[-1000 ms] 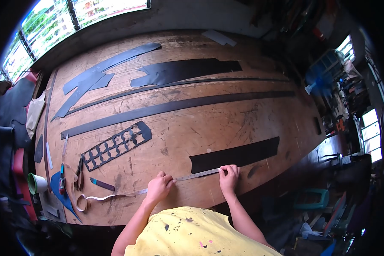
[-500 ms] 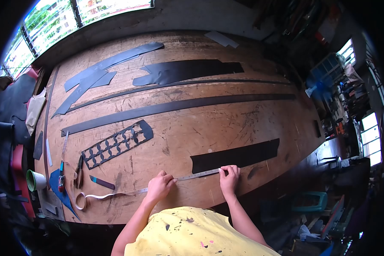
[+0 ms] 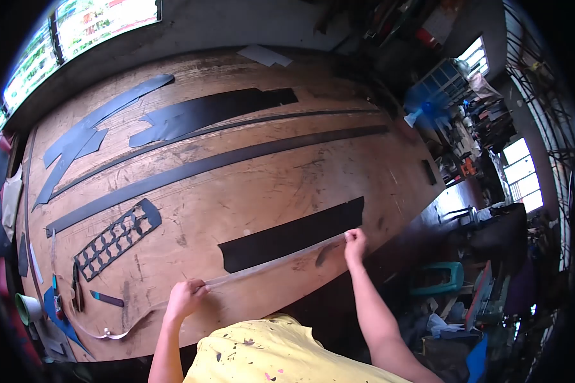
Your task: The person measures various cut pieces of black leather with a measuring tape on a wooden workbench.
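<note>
A measuring tape [image 3: 275, 262] is stretched between my two hands, just below the near edge of a black leather strip [image 3: 294, 235]. My left hand [image 3: 186, 299] pinches it left of the strip. My right hand [image 3: 356, 245] pinches the tape near the strip's lower right corner. From my left hand the tape trails left in a loose curve over the wooden table [image 3: 255, 191]. A cutter with a dark handle [image 3: 107, 298] lies above that curve. A black lattice-cut piece [image 3: 117, 239] rests farther up on the left.
Long dark strips [image 3: 217, 161] and several leather pieces [image 3: 204, 115] lie across the table's far part. At the left edge are a white-green cup [image 3: 29, 309], pliers [image 3: 77, 290] and a blue scrap [image 3: 61, 322]. A teal stool [image 3: 444, 279] stands right of the table.
My hands have moved apart, with a longer stretch of tape between them. The tape's coil at the left has unwound into a loose curve. The view has shifted to the right.
</note>
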`<act>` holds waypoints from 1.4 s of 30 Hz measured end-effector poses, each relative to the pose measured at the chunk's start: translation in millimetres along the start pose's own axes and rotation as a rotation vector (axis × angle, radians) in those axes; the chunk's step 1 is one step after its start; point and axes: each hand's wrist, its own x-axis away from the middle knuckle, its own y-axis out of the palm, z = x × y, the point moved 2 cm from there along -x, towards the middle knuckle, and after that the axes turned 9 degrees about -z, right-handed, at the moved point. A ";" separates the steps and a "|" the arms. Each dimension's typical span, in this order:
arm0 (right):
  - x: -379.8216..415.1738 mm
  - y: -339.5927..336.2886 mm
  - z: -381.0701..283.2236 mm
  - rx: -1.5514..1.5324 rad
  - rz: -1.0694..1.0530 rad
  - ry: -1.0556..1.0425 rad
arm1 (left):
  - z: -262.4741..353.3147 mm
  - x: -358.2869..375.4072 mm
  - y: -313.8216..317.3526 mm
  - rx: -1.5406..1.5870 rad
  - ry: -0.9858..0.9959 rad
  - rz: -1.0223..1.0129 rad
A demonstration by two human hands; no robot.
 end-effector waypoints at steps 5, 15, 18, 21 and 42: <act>-64.7 -34.5 56.3 0.208 0.004 -0.003 | 13.9 -2.9 13.2 0.054 -0.164 0.020; -79.3 -37.8 59.6 0.067 -0.107 -0.079 | 10.4 -8.1 22.1 -0.005 -0.379 0.215; -78.3 -40.0 54.6 0.036 -0.114 -0.051 | 15.7 -10.6 25.9 -0.057 -0.414 0.256; -79.7 -40.8 53.3 0.043 -0.115 -0.044 | 13.7 -13.3 28.8 -0.098 -0.444 0.300; -72.9 -44.4 39.5 0.129 -0.098 0.021 | 11.8 -14.8 33.0 -0.042 -0.475 0.353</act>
